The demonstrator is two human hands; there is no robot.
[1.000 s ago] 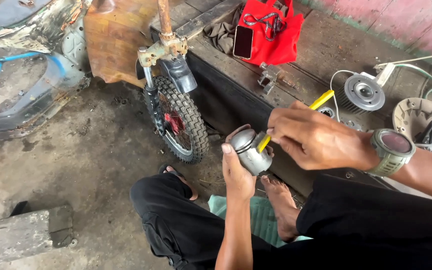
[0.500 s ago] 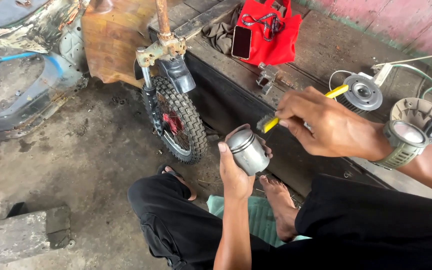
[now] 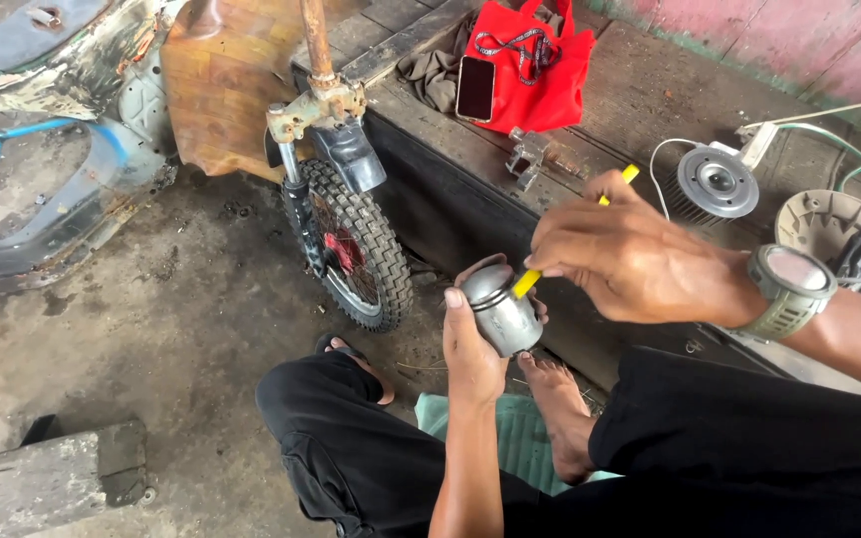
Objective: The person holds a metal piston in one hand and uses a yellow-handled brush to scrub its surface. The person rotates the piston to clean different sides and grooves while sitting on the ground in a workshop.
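My left hand (image 3: 472, 349) grips a grey metal piston (image 3: 499, 307) from below, crown tilted up to the left. My right hand (image 3: 630, 257), with a grey-green watch (image 3: 789, 287) on the wrist, holds a yellow-handled brush (image 3: 528, 281). The brush head rests on the piston's upper side, and the handle's end sticks out above my knuckles. I sit cross-legged in black trousers (image 3: 371, 458) with a bare foot (image 3: 562, 408) below the piston.
A small knobby wheel (image 3: 361, 249) on a rusty fork stands left of the hands. A dark wooden platform (image 3: 470, 189) carries a red bag (image 3: 540, 65), a phone (image 3: 475, 88), a finned metal part (image 3: 717, 182) and a beige cover (image 3: 824, 221). A concrete block (image 3: 52, 478) lies at the lower left.
My right hand lifted the brush off the piston half a second ago, then brought it back down onto the piston's upper side. The left hand has held the piston nearly still.
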